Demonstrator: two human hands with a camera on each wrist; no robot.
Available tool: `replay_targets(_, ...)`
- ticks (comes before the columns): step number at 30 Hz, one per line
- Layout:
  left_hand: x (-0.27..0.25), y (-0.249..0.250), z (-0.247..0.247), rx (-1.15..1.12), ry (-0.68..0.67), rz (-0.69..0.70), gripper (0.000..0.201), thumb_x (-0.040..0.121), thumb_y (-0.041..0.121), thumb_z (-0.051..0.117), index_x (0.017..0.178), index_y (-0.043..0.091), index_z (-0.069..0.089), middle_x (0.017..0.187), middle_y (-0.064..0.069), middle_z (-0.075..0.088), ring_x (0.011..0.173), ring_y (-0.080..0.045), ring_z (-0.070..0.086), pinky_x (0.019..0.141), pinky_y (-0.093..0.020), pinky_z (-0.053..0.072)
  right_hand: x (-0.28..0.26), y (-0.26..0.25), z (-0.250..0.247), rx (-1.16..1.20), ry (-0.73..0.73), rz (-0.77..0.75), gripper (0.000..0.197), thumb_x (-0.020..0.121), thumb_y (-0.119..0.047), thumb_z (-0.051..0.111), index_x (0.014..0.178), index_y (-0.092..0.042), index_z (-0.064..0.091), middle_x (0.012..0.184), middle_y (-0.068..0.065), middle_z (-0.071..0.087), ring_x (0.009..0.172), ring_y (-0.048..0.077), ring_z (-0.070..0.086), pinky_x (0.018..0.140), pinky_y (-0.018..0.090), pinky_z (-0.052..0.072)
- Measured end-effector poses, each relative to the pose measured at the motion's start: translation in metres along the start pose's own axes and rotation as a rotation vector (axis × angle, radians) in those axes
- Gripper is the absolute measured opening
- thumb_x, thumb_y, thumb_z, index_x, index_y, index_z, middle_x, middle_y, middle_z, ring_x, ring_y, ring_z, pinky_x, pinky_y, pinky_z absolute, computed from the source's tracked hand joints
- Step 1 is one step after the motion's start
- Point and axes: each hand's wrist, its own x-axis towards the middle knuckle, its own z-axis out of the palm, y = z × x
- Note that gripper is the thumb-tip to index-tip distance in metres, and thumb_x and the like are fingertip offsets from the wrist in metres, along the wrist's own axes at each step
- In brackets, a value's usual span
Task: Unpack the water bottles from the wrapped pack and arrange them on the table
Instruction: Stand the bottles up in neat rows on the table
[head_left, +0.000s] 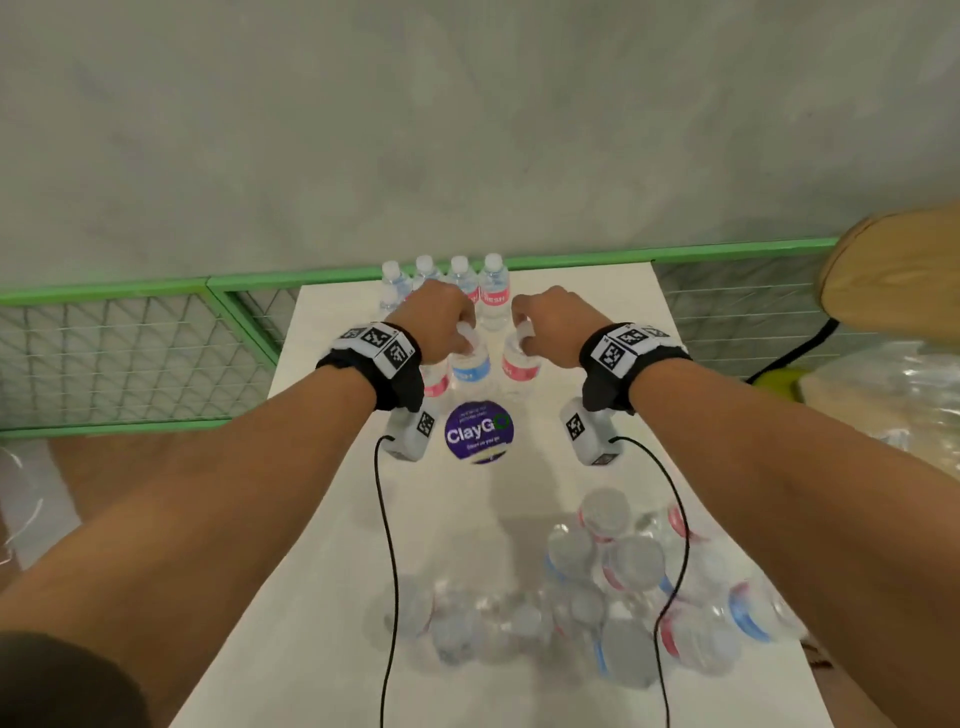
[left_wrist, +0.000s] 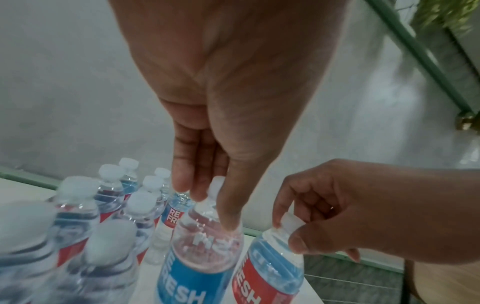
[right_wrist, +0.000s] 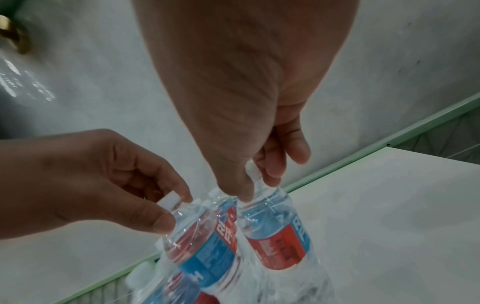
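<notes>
The blue-label bottle and red-label bottle stand upright side by side on the bench, just before the standing rows. Directly above, the left hand and right hand each keep a narrow grip pinching one cap. The wrapped pack lies nearer the person.

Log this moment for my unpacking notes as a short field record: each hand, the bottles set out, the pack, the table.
left hand: pinches the cap end of the blue-label bottle
right hand: pinches the cap of the red-label bottle
arranged bottles: upright in rows at the table's far end
wrapped pack: near end, bottles still inside
table: white, round purple ClayGo sticker mid-table
</notes>
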Motion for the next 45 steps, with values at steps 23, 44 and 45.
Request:
replay_targets(23, 0.143, -0.065, 0.034, 0.073, -0.085, -0.055, 0.029, 0.078, 0.016, 0.077, 0.107, 0.018, 0.072, 0.094, -0.002, 0.059, 0.093, -0.028, 0.063, 0.072, -0.034, 0.049, 0.150, 0.034, 0.028, -0.058, -0.003, -0.044, 0.026, 0.087, -0.019, 0.059, 0.112, -0.016, 0.056, 0.099, 0.011, 0.061, 0.087, 0.033, 0.061, 0.069, 0.037, 0.050)
replay_targets(44, 0.143, -0.066, 0.027, 0.032, -0.059, -0.135, 0.038, 0.075, 0.028, 0.081, 0.108, 0.017, 0.067, 0.105, -0.005, 0.062, 0.095, -0.028, 0.064, 0.082, -0.039, 0.054, 0.144, 0.033, 0.021, 0.080, 0.002, 0.018, 0.032, 0.085, -0.025, 0.063, 0.112, -0.010, 0.055, 0.104, 0.015, 0.063, 0.089, 0.035, 0.061, 0.073, 0.039, 0.052)
replay_targets(45, 0.143, -0.066, 0.027, 0.041, -0.055, -0.141, 0.041, 0.075, 0.031, 0.082, 0.109, 0.015, 0.067, 0.105, -0.006, 0.063, 0.093, -0.028, 0.064, 0.082, -0.040, 0.054, 0.144, 0.033, 0.022, 0.080, 0.002, 0.024, 0.032, 0.085, -0.025, 0.063, 0.113, -0.010, 0.055, 0.105, 0.015, 0.063, 0.090, 0.035, 0.061, 0.073, 0.039, 0.052)
